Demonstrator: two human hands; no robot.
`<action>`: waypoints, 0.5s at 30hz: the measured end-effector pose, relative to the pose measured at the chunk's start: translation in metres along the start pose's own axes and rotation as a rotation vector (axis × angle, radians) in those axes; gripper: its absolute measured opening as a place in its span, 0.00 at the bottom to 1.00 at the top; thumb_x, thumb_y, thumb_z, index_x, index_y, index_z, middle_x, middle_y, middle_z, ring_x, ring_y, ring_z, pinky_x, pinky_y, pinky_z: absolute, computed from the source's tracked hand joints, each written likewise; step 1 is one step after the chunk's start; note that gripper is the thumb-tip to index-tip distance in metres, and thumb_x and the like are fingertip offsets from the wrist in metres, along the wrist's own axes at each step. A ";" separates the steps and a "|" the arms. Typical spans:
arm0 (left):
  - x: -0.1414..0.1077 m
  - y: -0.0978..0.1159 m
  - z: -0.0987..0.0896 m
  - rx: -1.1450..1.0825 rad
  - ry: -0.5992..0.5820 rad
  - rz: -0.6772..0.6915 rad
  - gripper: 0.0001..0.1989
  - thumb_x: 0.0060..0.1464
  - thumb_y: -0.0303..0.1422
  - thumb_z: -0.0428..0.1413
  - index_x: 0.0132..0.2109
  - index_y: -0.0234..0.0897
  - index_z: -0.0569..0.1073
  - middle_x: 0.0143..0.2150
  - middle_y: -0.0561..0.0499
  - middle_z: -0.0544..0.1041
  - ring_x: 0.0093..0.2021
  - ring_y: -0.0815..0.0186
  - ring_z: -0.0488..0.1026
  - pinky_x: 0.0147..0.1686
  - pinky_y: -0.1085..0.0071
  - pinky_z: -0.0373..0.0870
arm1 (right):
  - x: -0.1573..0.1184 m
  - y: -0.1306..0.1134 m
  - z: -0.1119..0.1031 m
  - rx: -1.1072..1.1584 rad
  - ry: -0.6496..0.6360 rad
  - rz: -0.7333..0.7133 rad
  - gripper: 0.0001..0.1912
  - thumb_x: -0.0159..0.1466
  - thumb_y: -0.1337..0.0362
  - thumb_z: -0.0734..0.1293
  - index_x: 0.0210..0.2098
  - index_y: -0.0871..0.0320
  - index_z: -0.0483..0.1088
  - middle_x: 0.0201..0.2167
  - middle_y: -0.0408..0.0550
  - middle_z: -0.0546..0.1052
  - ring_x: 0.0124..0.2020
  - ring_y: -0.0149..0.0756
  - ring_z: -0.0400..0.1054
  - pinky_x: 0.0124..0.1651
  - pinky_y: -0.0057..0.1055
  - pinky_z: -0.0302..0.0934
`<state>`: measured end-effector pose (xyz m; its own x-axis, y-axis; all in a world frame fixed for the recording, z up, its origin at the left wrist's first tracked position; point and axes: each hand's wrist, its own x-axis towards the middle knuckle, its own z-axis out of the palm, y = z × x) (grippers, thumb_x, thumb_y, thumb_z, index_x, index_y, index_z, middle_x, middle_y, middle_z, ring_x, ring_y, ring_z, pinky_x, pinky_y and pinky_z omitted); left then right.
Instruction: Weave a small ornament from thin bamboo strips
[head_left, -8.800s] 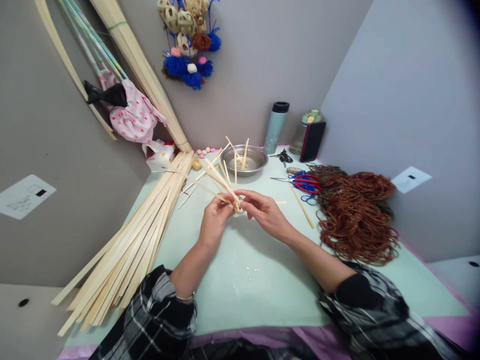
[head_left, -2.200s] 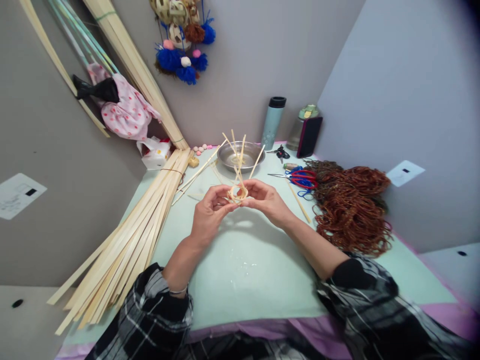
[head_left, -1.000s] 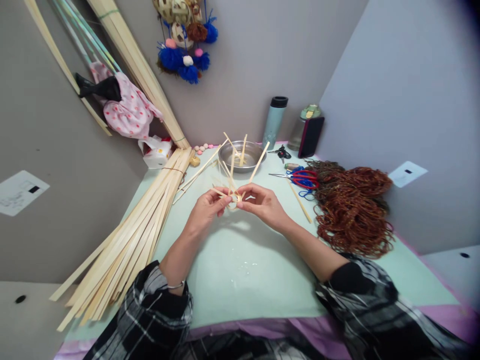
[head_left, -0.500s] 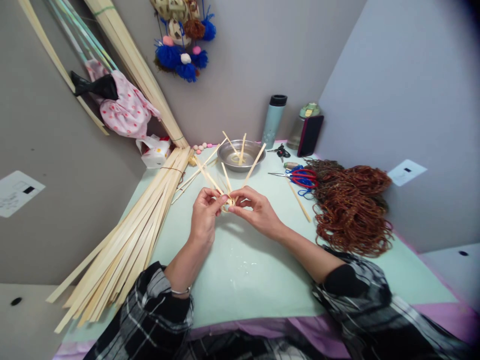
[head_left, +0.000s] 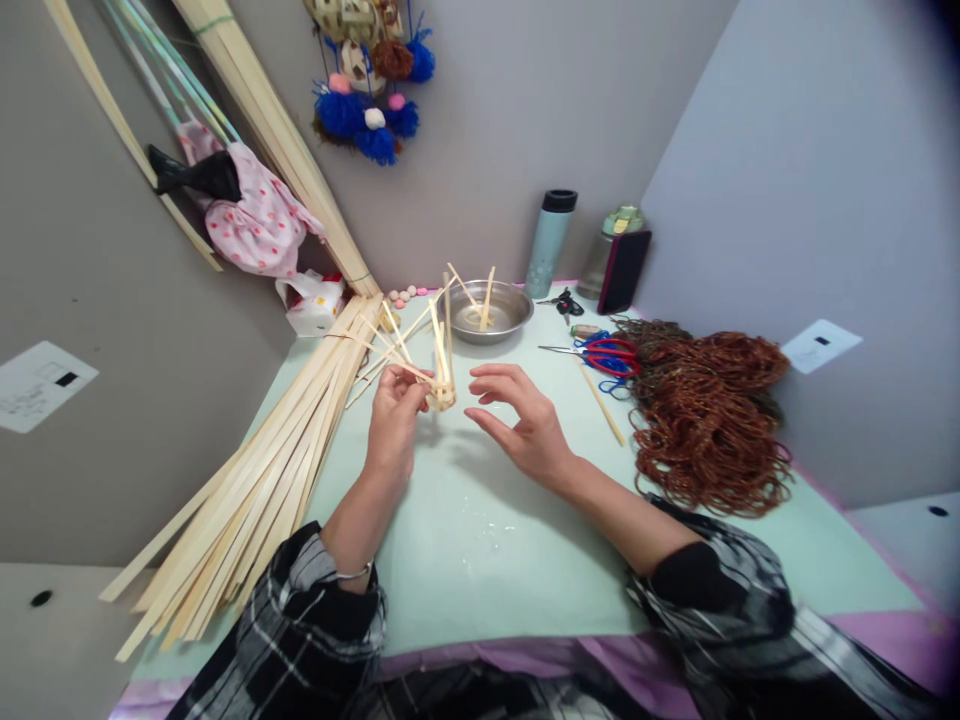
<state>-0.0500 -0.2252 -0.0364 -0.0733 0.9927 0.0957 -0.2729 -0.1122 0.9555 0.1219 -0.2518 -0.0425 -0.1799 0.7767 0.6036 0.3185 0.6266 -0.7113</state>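
A small woven piece of pale strips (head_left: 444, 393) is pinched at its left side between the thumb and fingers of my left hand (head_left: 397, 410). Its long loose strip ends fan upward and to the left. Just right of the piece, my right hand (head_left: 521, 415) is apart from it, thumb and fingers spread with nothing between them. Behind the piece stands a metal bowl (head_left: 514, 325) with a few pale strips (head_left: 487, 300) leaning in it.
Long flat strips (head_left: 255, 490) lie in a bundle on the left. Red-handled scissors (head_left: 611, 356), blue yarn, a single strip (head_left: 601, 405) and brown yarn heaps (head_left: 712, 430) lie on the right. A flask (head_left: 551, 245), a bottle and a phone (head_left: 624, 272) stand behind.
My right hand has let go of the woven piece and opened to its right. My left hand has moved slightly left with the piece, whose strips now point in other directions.
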 end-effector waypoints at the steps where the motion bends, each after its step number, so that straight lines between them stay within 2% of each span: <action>1: 0.000 0.000 0.000 0.001 -0.021 0.001 0.10 0.47 0.31 0.59 0.36 0.39 0.66 0.40 0.53 0.74 0.33 0.71 0.68 0.33 0.74 0.64 | 0.001 0.001 -0.001 0.020 0.020 0.051 0.13 0.65 0.59 0.71 0.49 0.51 0.72 0.53 0.52 0.71 0.48 0.41 0.72 0.50 0.43 0.73; 5: -0.004 -0.001 0.001 0.030 -0.135 0.026 0.10 0.49 0.30 0.59 0.39 0.40 0.67 0.41 0.53 0.75 0.34 0.71 0.69 0.34 0.74 0.65 | 0.007 0.008 -0.002 0.275 -0.036 0.295 0.15 0.61 0.56 0.73 0.46 0.52 0.73 0.51 0.50 0.71 0.47 0.39 0.73 0.48 0.40 0.73; 8: -0.005 -0.004 0.003 0.080 -0.173 0.071 0.10 0.50 0.29 0.59 0.39 0.40 0.67 0.43 0.52 0.76 0.34 0.71 0.70 0.36 0.74 0.67 | 0.009 0.012 -0.003 0.395 -0.083 0.350 0.12 0.60 0.56 0.74 0.40 0.54 0.75 0.51 0.50 0.72 0.49 0.39 0.73 0.50 0.39 0.72; 10: -0.004 -0.005 0.003 0.120 -0.180 0.096 0.11 0.50 0.31 0.60 0.40 0.40 0.67 0.47 0.51 0.76 0.34 0.71 0.71 0.37 0.73 0.69 | 0.010 0.012 -0.004 0.430 -0.067 0.356 0.12 0.58 0.55 0.75 0.37 0.55 0.76 0.51 0.50 0.72 0.50 0.39 0.72 0.51 0.38 0.71; 12: -0.004 -0.007 0.003 0.150 -0.175 0.121 0.14 0.51 0.33 0.62 0.44 0.40 0.68 0.52 0.49 0.74 0.34 0.72 0.72 0.39 0.71 0.71 | 0.010 0.012 -0.005 0.490 -0.047 0.396 0.12 0.57 0.55 0.76 0.35 0.56 0.77 0.53 0.50 0.72 0.48 0.38 0.72 0.50 0.38 0.71; 15: -0.006 -0.008 0.003 0.186 -0.096 0.191 0.22 0.50 0.35 0.65 0.50 0.43 0.67 0.54 0.49 0.70 0.34 0.73 0.72 0.39 0.71 0.72 | 0.011 0.013 -0.006 0.536 -0.026 0.455 0.13 0.55 0.56 0.77 0.34 0.56 0.76 0.54 0.50 0.73 0.44 0.36 0.74 0.52 0.40 0.70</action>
<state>-0.0450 -0.2297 -0.0434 -0.0126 0.9548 0.2969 -0.0811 -0.2969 0.9515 0.1296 -0.2352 -0.0432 -0.1617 0.9664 0.1997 -0.1340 0.1790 -0.9747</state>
